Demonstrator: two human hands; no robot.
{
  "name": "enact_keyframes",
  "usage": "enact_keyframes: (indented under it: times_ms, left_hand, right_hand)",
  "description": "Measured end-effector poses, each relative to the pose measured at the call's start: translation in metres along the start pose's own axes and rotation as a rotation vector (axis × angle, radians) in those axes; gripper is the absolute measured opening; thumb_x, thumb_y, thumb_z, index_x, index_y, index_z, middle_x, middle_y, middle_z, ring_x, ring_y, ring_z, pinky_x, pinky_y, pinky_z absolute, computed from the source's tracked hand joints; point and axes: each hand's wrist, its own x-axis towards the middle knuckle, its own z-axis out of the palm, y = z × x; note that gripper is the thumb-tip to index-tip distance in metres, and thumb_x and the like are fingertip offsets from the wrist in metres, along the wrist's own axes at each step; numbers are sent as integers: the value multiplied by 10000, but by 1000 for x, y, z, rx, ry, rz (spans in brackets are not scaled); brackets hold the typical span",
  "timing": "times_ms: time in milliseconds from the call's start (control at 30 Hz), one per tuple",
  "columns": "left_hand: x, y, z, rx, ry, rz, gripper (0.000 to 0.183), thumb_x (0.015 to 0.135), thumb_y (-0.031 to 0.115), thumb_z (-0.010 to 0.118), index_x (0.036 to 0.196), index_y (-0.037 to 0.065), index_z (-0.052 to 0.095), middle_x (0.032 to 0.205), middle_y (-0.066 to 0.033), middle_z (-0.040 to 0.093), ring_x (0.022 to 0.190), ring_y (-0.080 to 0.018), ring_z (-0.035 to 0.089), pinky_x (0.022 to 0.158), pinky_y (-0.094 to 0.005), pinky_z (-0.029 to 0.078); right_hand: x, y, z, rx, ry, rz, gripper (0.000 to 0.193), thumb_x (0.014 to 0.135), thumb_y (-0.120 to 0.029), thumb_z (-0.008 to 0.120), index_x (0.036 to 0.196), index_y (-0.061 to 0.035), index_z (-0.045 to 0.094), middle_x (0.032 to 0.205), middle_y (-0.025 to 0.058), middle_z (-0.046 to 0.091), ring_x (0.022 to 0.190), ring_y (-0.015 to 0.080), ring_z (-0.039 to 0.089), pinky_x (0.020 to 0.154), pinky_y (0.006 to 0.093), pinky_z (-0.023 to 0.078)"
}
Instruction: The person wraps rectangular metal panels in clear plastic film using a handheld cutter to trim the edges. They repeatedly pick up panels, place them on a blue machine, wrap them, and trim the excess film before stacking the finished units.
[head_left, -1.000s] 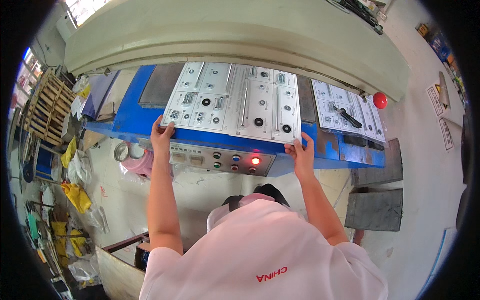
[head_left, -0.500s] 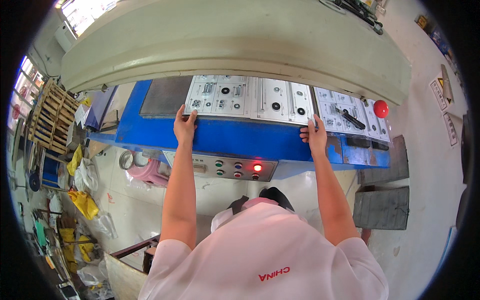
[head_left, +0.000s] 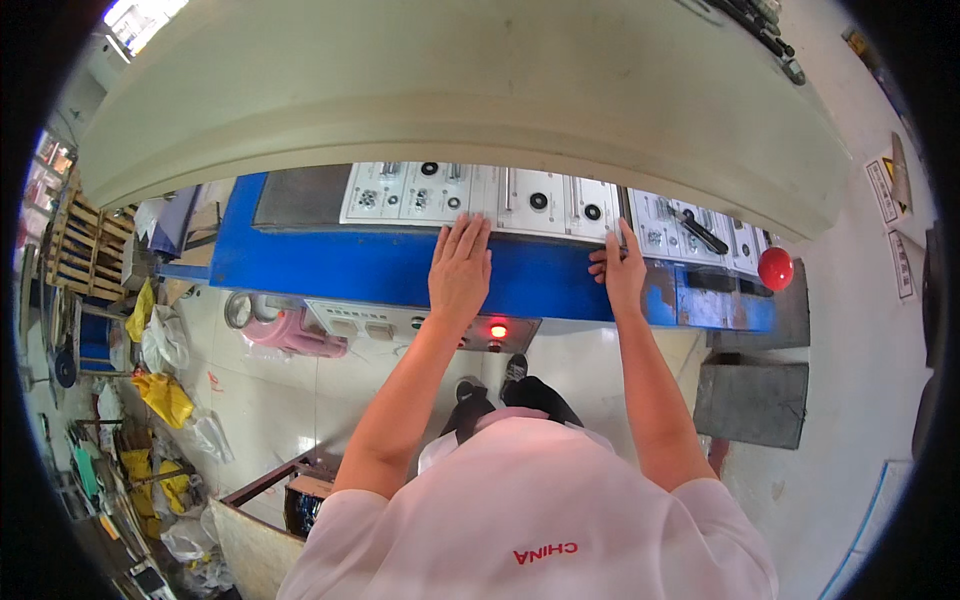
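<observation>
beige beam (head_left: 450, 100) over white panels (head_left: 480, 205)

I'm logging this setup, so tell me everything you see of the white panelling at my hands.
The white panelling looks smooth, with dark lines dividing it into sections that show black rings, slim rods and small silvery pieces; how these are fixed doesn't show. It lies flat on the blue machine bed, its far part hidden by the cream beam. Your left hand reaches its near edge, fingers extended; your right hand is at its near right corner. Exact contact is unclear.
</observation>
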Motion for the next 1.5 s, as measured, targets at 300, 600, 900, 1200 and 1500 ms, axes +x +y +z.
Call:
enact_keyframes:
  times_ms: [300, 600, 900, 1200, 1500]
  left_hand:
    - [-135, 21, -26, -261, 31, -206, 393, 922, 82, 690, 1309, 92, 627, 1319, -105, 634, 1217, -332, 591, 1059, -506, 458]
    - [-228, -23, 73, -259, -43, -540, 203, 914, 97, 733, 1091, 79, 635, 1004, -97, 708, 931, -335, 688, 813, -435, 552]
    - [-222, 104, 140, -482, 728, -1366, 302, 1047, 240, 600, 1274, 55, 525, 1045, -99, 652, 826, -199, 655, 604, -321, 533]
    - [-4, 392, 219, -1399, 535, -1063, 444, 1061, 286, 601, 1340, -43, 494, 1239, -175, 655, 1026, -284, 680, 909, -374, 581]
    - [50, 332, 292, -1003, 760, -1172, 324, 1004, 189, 583, 1216, -55, 605, 1182, -182, 664, 1060, -302, 661, 891, -411, 561]
  right_hand:
    - [-4, 10, 2, -4, 55, -53, 433, 1105, -257, 512, 1473, -35, 461, 821, 108, 727, 557, 120, 631, 470, 259, 482]
    - [-42, 28, -79, 62, -146, -50, 359, 1077, -97, 508, 1435, -95, 481, 856, 91, 703, 557, 98, 583, 501, 248, 482]
    - [-60, 147, -398, -85, -130, -187, 310, 974, -110, 696, 1267, -55, 610, 832, 74, 707, 653, 109, 623, 650, 282, 539]
    - [80, 159, -660, 22, 127, 7, 187, 986, -146, 677, 1134, -35, 647, 787, 32, 666, 681, 95, 603, 617, 283, 497]
    - [330, 154, -625, 17, -62, -52, 382, 1014, -268, 656, 1306, -28, 604, 1176, 94, 680, 1021, 162, 652, 896, 313, 529]
